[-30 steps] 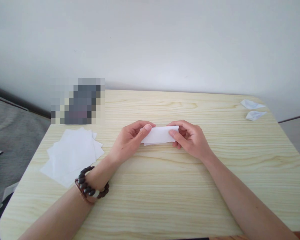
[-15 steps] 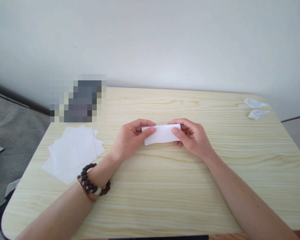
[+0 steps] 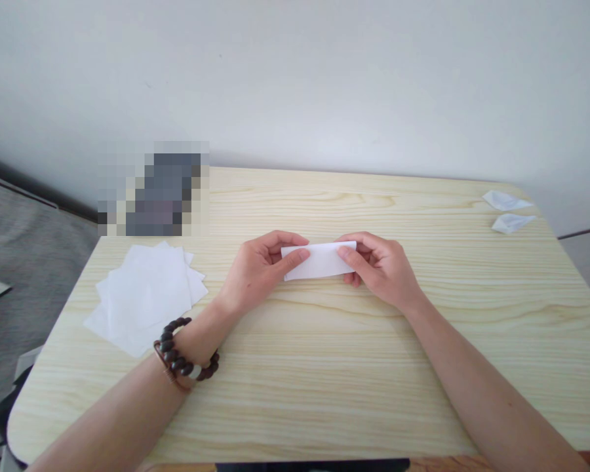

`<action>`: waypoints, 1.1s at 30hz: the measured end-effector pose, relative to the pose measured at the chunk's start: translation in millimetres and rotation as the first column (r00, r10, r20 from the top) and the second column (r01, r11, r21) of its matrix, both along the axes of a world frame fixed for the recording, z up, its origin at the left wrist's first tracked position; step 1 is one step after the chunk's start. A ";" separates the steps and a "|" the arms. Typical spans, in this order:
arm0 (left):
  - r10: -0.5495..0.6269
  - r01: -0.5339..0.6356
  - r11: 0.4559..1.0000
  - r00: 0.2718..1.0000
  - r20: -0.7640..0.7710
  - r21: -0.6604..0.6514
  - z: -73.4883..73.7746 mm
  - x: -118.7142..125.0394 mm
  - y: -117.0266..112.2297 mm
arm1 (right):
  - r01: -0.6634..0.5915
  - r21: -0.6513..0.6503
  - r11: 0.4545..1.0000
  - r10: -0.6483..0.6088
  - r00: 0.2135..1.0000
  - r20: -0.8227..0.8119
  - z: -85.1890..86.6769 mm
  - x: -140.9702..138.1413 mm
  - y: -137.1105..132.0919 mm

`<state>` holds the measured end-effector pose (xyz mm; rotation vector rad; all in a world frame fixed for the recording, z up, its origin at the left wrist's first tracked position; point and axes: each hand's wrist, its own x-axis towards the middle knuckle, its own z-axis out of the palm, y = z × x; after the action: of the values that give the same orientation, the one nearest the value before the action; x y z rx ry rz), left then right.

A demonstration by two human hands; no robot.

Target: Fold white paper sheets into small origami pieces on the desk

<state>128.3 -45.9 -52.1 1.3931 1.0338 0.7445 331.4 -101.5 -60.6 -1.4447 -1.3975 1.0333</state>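
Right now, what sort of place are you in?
Likely a home craft desk: wooden table against a bare wall, stack of white sheets, folded paper held by left hand and right hand.

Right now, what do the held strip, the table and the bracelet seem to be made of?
Folded strip: thin matte white paper, judging by its crisp creased edge. Table: pale wood or wood-look laminate, with streaky grain. Bracelet: dark glossy round beads, possibly wood.

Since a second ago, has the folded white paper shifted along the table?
No. The folded white paper keeps the same gap to the stack of white sheets; left hand and right hand pinch its ends.
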 end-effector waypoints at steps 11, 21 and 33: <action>0.006 -0.006 0.999 1.000 0.015 -0.032 -0.2 0.0 0.0 | -0.002 -0.008 1.000 0.002 1.000 0.004 0.2 0.2 0.4; 0.031 -0.031 0.999 0.999 -0.010 -0.035 -1.7 0.4 -0.9 | 0.001 -0.006 1.000 -0.001 1.000 0.001 1.5 -0.5 0.9; 0.042 -0.043 0.999 0.999 -0.029 -0.016 2.2 1.0 -0.5 | 0.006 -0.004 1.000 -0.005 1.000 0.015 1.8 0.0 0.7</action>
<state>129.3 -46.4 -50.0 1.3743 1.0929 0.7471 331.4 -100.7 -58.7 -1.4612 -1.4024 1.0240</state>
